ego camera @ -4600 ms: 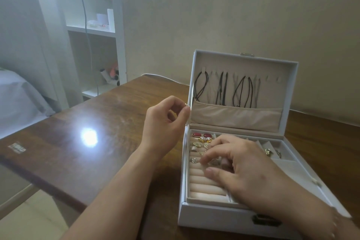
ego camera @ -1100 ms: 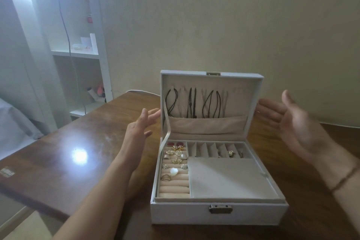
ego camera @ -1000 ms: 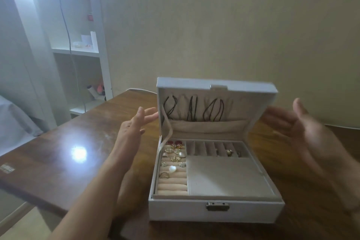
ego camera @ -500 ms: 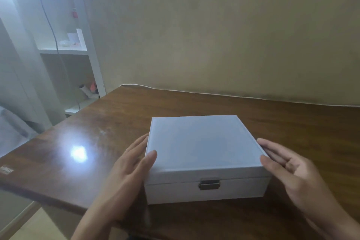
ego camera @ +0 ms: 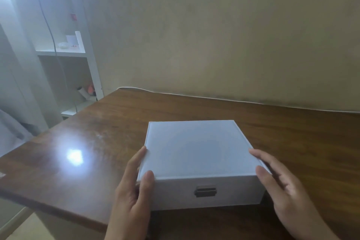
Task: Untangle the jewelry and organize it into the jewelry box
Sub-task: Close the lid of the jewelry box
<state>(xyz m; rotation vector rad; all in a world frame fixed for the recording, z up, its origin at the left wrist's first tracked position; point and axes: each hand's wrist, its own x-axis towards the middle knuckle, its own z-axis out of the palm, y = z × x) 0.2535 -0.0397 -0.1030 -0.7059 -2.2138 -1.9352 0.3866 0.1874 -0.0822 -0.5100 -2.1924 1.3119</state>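
Note:
The white jewelry box (ego camera: 198,152) stands on the brown wooden table with its lid down, and a dark metal clasp (ego camera: 205,191) shows on its front wall. My left hand (ego camera: 134,189) rests flat against the box's left side, fingers straight, thumb at the front left corner. On the right side lies my right hand (ego camera: 282,187), fingers straight along the box, thumb near the front right corner. All the jewelry is hidden inside.
The wooden table (ego camera: 93,138) ends at a left edge and a near edge in front of me. A white shelf unit (ego camera: 74,76) with small items stands at the far left. A white cable (ego camera: 214,98) runs along the wall behind the table.
A second ago the lid stood open with rings and necklaces showing and both hands raised. The lid is now down, and both hands have come down onto the box's sides.

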